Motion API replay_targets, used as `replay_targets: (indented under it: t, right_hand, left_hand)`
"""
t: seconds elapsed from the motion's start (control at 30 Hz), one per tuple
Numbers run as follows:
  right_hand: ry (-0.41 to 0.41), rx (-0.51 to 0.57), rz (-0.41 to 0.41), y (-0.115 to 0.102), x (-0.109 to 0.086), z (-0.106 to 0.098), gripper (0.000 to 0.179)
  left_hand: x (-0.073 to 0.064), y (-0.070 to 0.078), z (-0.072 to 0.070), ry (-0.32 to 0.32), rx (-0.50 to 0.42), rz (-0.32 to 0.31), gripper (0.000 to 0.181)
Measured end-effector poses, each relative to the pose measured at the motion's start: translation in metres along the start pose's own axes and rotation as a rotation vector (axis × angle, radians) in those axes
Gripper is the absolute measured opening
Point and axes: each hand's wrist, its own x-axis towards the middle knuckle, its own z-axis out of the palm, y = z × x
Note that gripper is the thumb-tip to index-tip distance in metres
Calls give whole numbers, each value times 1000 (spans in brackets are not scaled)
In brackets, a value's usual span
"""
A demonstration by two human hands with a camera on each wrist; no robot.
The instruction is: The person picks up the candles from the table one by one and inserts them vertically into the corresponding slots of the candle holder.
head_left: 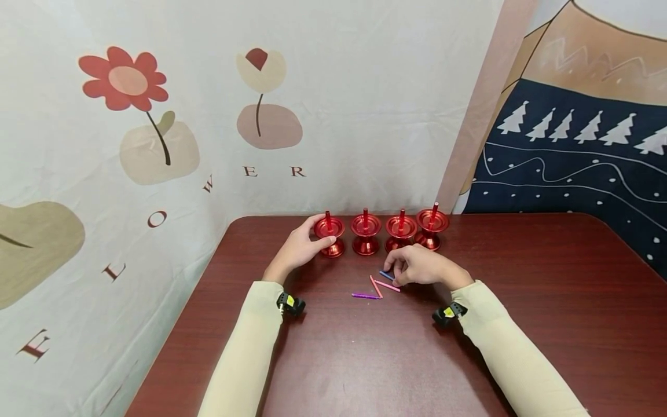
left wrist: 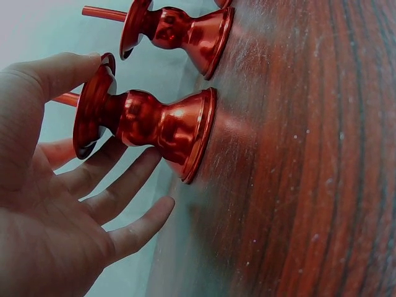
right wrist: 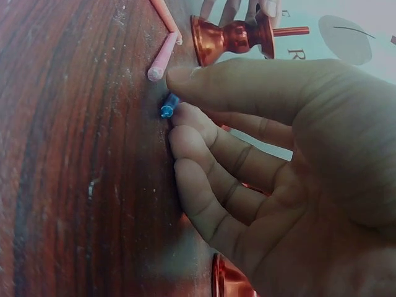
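In the head view, my left hand point(head_left: 301, 249) holds the leftmost red metal candle holder point(head_left: 332, 248) by its dish. The left wrist view shows the thumb on the dish's rim and the other fingers behind the holder point(left wrist: 139, 117), which stands upright on the table. My right hand point(head_left: 423, 265) is low over the tabletop, thumb and fingertips pinching a thin blue candle point(right wrist: 168, 106). Beside it lie a pink candle point(head_left: 388, 286), an orange candle point(head_left: 376, 286) and a purple candle point(head_left: 366, 296).
More red holders stand in a row to the right: a second holder point(head_left: 366, 243), a third holder point(head_left: 400, 227) and a fourth holder point(head_left: 431, 221), each with an upright red rod. Behind the brown table point(head_left: 344, 365) hangs a printed cloth point(head_left: 375, 116).
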Motion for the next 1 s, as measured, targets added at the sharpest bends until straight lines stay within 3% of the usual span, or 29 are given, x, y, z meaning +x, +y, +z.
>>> replay_targets:
  t: [0.7,1.0]
  right_hand:
    - [-28,4,20,-1,-7,-12,25]
    - [-14,-4,-37,5,-11,-21,25]
  left_hand:
    - [0,1,0,0,8,2,76]
    - [1,-1,-1,-3,10,6,76]
